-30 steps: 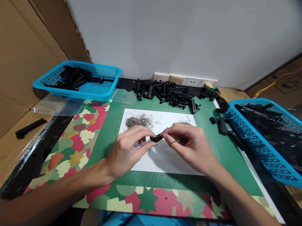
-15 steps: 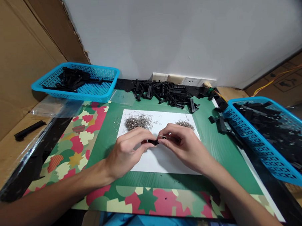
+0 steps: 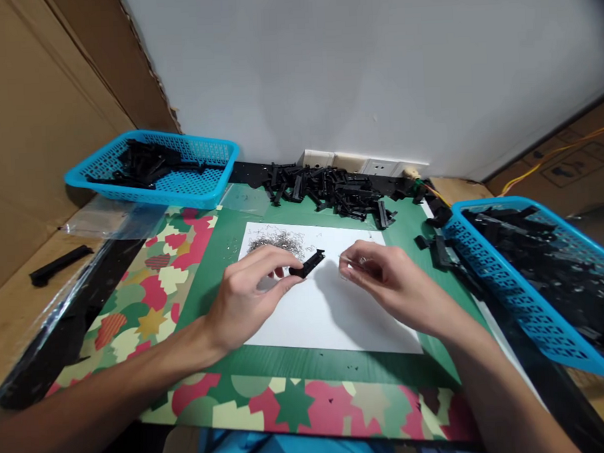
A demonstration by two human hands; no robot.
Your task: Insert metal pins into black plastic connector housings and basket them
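Observation:
Between the thumb and fingers of my left hand (image 3: 255,288) is a slim black plastic part (image 3: 311,263), tilted with its far end up to the right, above a white sheet of paper (image 3: 306,320). My right hand (image 3: 384,276) is apart from it, to the right, with thumb and fingertips pinched together; a small shiny bit shows at the tips, too small to name. Just beyond my left hand lies a pile of tiny metal springs or wire clips (image 3: 277,242) on the paper. The area behind my right hand is hidden by it.
A heap of similar black parts (image 3: 330,192) lies along the wall below the sockets (image 3: 379,166). Blue baskets with black parts stand at the back left (image 3: 208,190) and right (image 3: 526,310). A single black part (image 3: 61,264) rests at the left. Beneath the paper is a green patterned mat (image 3: 308,363).
My hands were together at the black part; my right hand has drawn away to the right. The part in my left hand now points up to the right and shows more fully.

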